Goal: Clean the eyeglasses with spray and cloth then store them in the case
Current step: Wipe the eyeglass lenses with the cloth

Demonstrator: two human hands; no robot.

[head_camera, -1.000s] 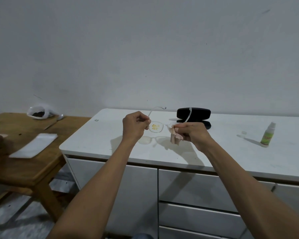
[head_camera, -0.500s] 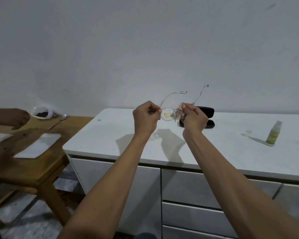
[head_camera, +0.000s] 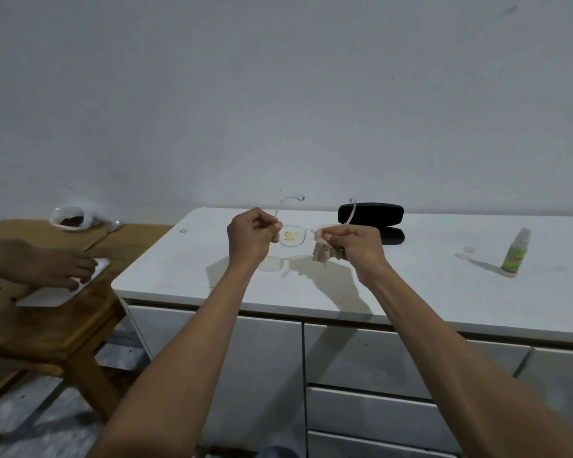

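Note:
I hold clear-framed eyeglasses (head_camera: 291, 237) in the air above the white cabinet top (head_camera: 186, 272), temples unfolded and pointing away from me. My left hand (head_camera: 250, 236) pinches the left end of the frame. My right hand (head_camera: 358, 244) grips the right end together with a small beige cloth (head_camera: 321, 254), which hangs below the right lens. The left lens has a yellow smear. Behind my right hand sits the black glasses case (head_camera: 377, 214), open. A small green-labelled spray bottle (head_camera: 515, 256) stands at the right, its clear cap (head_camera: 468, 249) beside it.
A wooden table (head_camera: 47, 328) stands at the left with a white sheet (head_camera: 47, 294) and a plastic bag of dark stuff (head_camera: 73, 219). Another person's hand (head_camera: 57, 269) rests on that sheet. Drawers (head_camera: 377, 368) front the cabinet below me.
Both hands lowered the glasses from in front of the wall back to just above the cabinet top. The other person's hand moved onto the white sheet at the left.

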